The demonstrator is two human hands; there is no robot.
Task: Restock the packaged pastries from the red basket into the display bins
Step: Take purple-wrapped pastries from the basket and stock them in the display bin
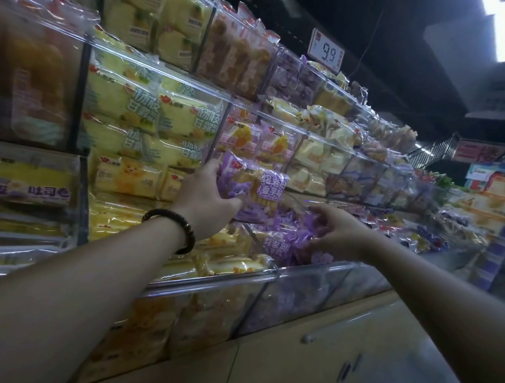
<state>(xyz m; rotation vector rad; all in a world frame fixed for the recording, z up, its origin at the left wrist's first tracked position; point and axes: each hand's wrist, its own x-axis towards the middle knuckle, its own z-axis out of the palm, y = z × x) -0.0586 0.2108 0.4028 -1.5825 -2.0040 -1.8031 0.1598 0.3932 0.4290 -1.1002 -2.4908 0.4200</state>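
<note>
The left hand grips a purple pack over the bin; right hand among its packs, grip unclear

Single view: head-worn wide-angle camera, facing obliquely along display bins, frame tilted, edges bowed by lens. Bins within arm's reach, filling 8 to 12 o'clock and receding toward 3 o'clock. Left forearm enters from 7 o'clock, right from 4 o'clock. Left hand grips purple pastry packet at centre. Right hand just toward 3 o'clock. Cabinet doors at 5 o'clock, ceiling light at 1 o'clock.
</note>
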